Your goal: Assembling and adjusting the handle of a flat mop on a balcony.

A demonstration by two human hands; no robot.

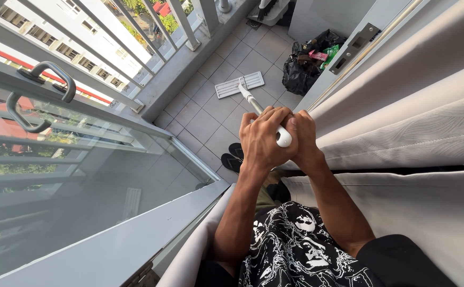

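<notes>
Seen from the head camera, a person stands in a balcony doorway with both hands wrapped tight around the top end of a white mop handle: the left hand lies over the front of the grip, the right hand closes in behind it, and the handle's rounded white cap shows between them. From that clasp the handle slopes down and away to the flat mop head, which lies on the grey floor tiles well below and ahead of the hands, its pad flat on the tiles. Just beside the mop head, to the right, sits an open black rubbish bag holding coloured wrappers; a sideways sweep could, by the look of it, catch the bag and tip its contents over the tiles. The white balcony railing runs along the left, and a long push might knock the mop head against its base. A glass sliding door with a curved metal pull stands open to the left, pale curtains hang to the right, and dark sandals show near the threshold.
</notes>
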